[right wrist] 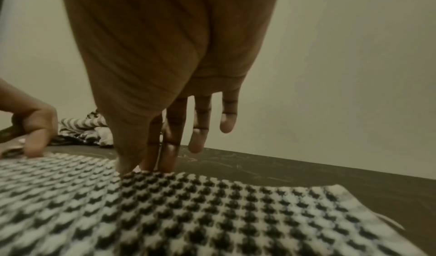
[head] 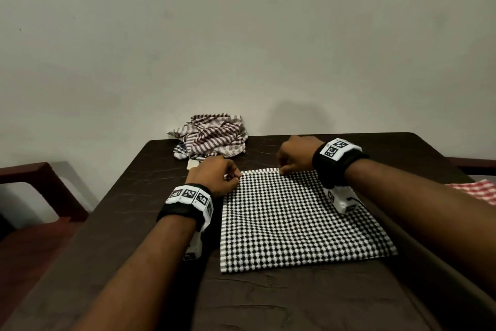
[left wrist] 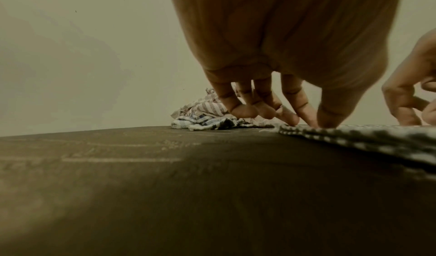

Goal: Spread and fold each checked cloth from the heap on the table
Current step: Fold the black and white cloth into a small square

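Hands are working the far edge of the black-and-white houndstooth checked cloth (head: 290, 220). Left hand (head: 214, 176) is pinching its far left corner between thumb and fingertips (left wrist: 304, 111), and right hand (head: 296, 155) is pinching the far edge further right, fingertips (right wrist: 169, 153) pointing down onto the weave. That cloth is lying flat across the middle of the dark brown table (head: 139, 212), its near edge squared off. Behind the left hand, the heap of crumpled striped and checked cloths (head: 212, 139) is sitting at the far edge. A red-and-white checked cloth (head: 476, 191) is showing beyond the right edge.
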